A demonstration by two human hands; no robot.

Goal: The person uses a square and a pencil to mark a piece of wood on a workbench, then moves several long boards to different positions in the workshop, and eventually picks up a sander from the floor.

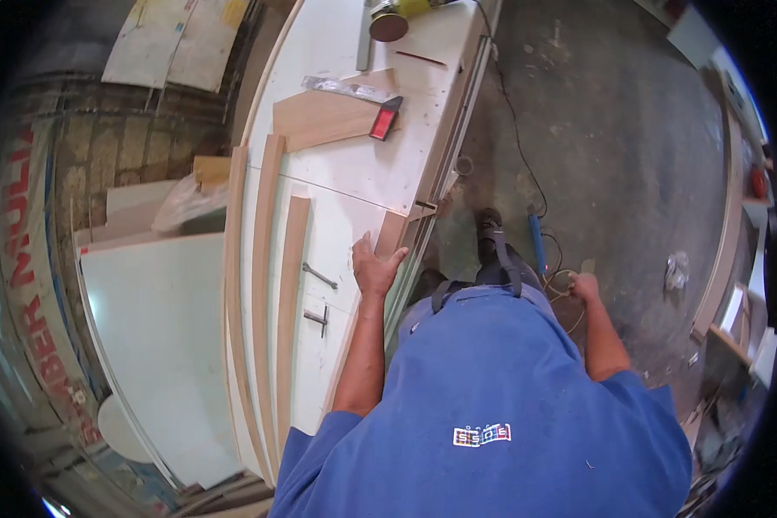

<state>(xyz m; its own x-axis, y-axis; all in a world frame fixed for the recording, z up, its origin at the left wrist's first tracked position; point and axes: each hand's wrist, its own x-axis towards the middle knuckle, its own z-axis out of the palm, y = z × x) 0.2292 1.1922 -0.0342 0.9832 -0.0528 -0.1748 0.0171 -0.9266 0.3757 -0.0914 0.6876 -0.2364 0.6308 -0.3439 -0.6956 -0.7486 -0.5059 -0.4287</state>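
Note:
My left hand point(375, 269) rests at the bench's near edge, thumb and fingers spread, on a brown wooden strip point(391, 231) that runs along that edge. To its left on the white bench top point(341, 207) lie a wrench point(320, 275) and a small T-shaped metal tool point(317, 320). Beyond them, long wooden strips point(293, 285) lie side by side. Down at my right side, my right hand point(584, 287) is closed beside a thin yellowish looped cord point(558, 282); what its fingers hold is hidden.
Farther up the bench are a wooden board point(324, 119), a square point(385, 119) with a red-and-black handle, a pencil point(420, 58) and a sander-like power tool point(389, 26). A dark cable point(520, 138) trails across the floor towards a blue bar point(538, 246). White panels point(160, 337) stand left.

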